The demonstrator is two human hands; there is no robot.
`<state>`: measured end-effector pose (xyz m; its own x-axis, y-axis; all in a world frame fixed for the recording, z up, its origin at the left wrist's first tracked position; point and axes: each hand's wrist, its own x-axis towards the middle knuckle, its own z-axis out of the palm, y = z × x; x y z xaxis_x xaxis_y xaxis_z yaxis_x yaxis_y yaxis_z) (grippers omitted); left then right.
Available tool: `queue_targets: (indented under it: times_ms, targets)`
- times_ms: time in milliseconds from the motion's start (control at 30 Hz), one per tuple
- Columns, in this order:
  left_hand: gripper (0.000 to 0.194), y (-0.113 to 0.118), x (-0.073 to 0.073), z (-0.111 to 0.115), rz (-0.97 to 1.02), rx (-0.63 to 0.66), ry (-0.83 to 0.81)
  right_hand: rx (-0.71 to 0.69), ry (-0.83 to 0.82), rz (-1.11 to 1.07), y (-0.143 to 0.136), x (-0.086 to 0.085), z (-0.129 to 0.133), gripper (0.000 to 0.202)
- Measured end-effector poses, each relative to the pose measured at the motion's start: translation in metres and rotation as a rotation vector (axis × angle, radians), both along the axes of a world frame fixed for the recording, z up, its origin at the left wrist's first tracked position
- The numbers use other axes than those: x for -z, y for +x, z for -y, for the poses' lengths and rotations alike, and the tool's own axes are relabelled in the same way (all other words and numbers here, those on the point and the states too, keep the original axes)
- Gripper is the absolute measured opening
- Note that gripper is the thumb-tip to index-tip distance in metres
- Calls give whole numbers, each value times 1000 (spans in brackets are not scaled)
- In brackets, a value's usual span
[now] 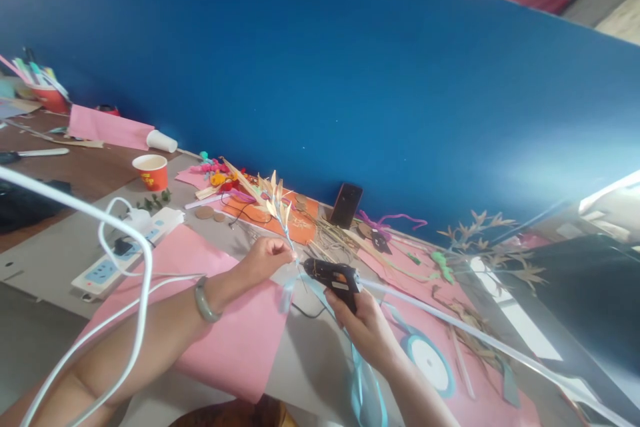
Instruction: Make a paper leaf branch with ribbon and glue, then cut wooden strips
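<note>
Pinched between the fingers of my left hand point(267, 260) is the thin stem of a dried-leaf sprig point(277, 204), its pale leaves pointing up. Light blue ribbon point(357, 374) hangs from near the stem and trails down below my right hand. My right hand point(363, 320) is wrapped round a black glue gun point(333, 277). The gun's nozzle points left, close beside the stem just right of my left fingertips; whether they touch is too small to tell. A ribbon spool point(429, 364) lies on pink paper to the right.
A white power strip point(127, 254) and looping white cable point(145, 280) are at the left, near a red paper cup point(151, 172). A phone point(346, 206) leans against the blue partition point(320, 80). Dried stems and pink paper point(245, 347) cover parts of the table.
</note>
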<state>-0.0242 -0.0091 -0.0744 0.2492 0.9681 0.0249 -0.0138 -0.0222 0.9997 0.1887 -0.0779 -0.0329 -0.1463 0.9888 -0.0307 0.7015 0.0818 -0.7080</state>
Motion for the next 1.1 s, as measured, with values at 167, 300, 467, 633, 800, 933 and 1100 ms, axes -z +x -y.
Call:
queue_targets:
  times_ms: [167, 300, 467, 633, 800, 933, 1100]
  targets:
    - [19, 0, 1, 0, -4, 7, -1, -8, 54, 65, -2, -1, -1, 44]
    - [20, 0, 2, 0, 7, 18, 11, -43, 75, 82, -1, -2, -2, 45]
    - [20, -1, 3, -1, -10, 12, -1, -60, 134, 148, -1, -1, -1, 44]
    - [20, 0, -1, 1, -8, 8, -14, -57, 202, 221, -1, 1, 0, 44]
    - [20, 0, -1, 1, 6, 15, -7, -67, 216, 253, 0, 0, 0, 43]
    - [21, 0, 3, 0, 13, 14, -3, -62, 223, 270, 0, 1, 0, 44]
    - [20, 0, 5, -1, 6, 20, 5, -55, 240, 282, 1, 2, 0, 41]
